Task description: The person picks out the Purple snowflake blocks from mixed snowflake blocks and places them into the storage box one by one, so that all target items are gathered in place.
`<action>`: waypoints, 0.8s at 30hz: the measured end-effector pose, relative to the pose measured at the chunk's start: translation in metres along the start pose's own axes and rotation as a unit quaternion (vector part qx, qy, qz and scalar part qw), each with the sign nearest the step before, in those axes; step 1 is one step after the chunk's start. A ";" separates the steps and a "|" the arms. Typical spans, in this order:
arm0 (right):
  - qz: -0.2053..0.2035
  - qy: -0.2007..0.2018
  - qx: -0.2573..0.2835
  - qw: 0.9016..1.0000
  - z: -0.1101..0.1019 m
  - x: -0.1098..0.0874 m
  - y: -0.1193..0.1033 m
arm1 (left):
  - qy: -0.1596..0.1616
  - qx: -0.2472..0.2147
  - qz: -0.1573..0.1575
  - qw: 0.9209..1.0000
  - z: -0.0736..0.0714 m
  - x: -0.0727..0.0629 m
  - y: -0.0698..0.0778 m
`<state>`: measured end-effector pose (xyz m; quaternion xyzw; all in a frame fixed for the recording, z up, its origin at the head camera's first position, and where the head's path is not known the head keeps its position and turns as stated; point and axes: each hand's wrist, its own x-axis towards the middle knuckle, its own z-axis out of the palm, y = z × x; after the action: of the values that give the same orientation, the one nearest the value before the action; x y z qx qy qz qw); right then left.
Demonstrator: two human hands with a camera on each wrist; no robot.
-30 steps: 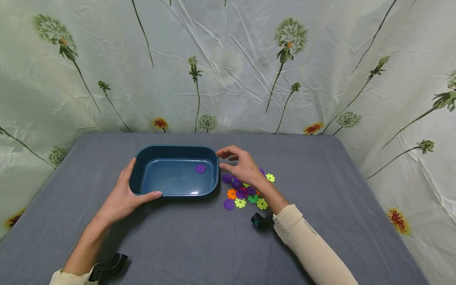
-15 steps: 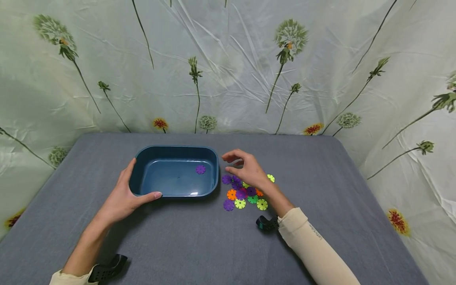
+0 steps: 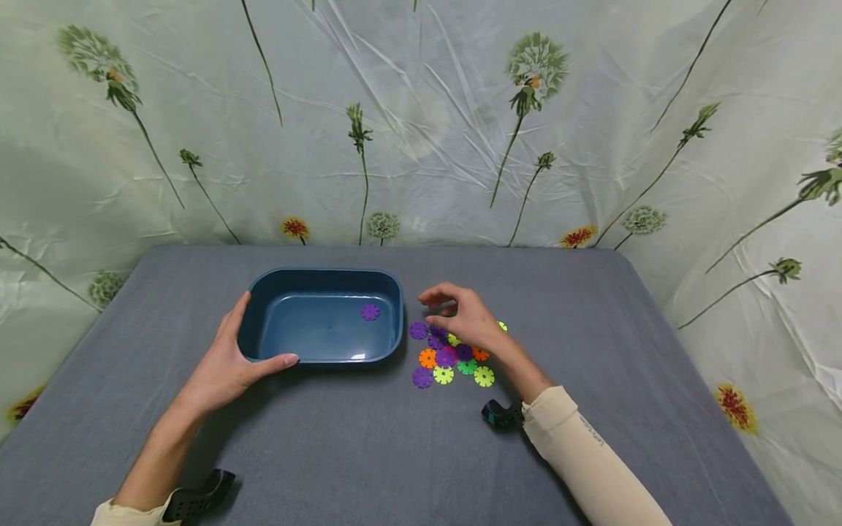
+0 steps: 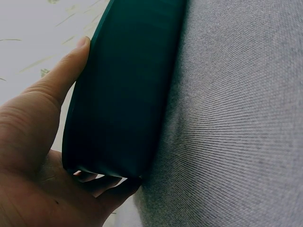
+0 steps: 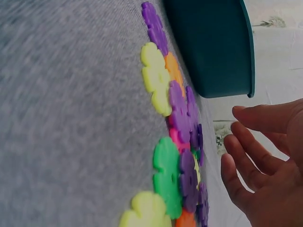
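A dark blue plastic tub (image 3: 316, 332) sits on the table with one purple notched disc (image 3: 370, 312) lying inside it, toward its right end. My left hand (image 3: 226, 351) grips the tub's left end. Its thumb lies along the near rim, and in the left wrist view the fingers (image 4: 111, 191) reach round the end wall. Right of the tub, my right hand (image 3: 463, 318) hovers above a pile of notched plastic discs (image 3: 446, 356), its fingers bent loosely. Nothing shows between them in the right wrist view. The hand and forearm hide part of the pile.
The discs are purple, orange, yellow-green, green and pink, some overlapping. Grey cloth covers the table (image 3: 368, 446). A pale curtain (image 3: 434, 131) printed with dandelions hangs behind and at the sides. A black wrist device (image 3: 503, 414) sticks out by the right cuff.
My right hand has moved right, away from the tub's right rim, to over the disc pile. The left hand and the tub have stayed put.
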<state>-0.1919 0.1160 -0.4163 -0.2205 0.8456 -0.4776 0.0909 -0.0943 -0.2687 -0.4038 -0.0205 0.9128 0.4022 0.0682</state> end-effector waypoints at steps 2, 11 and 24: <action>0.002 -0.003 -0.001 1.000 -0.001 -0.001 0.001 | 0.000 0.002 -0.001 1.000 0.000 0.000 0.000; 0.001 -0.016 -0.020 1.000 -0.005 -0.005 0.006 | 0.004 0.007 0.000 1.000 0.001 0.000 0.001; 0.006 -0.031 -0.058 0.998 -0.007 -0.007 0.012 | 0.007 0.004 0.004 1.000 0.001 -0.001 0.000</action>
<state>-0.1916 0.1302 -0.4227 -0.2350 0.8698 -0.4203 0.1076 -0.0932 -0.2683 -0.4043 -0.0195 0.9148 0.3989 0.0607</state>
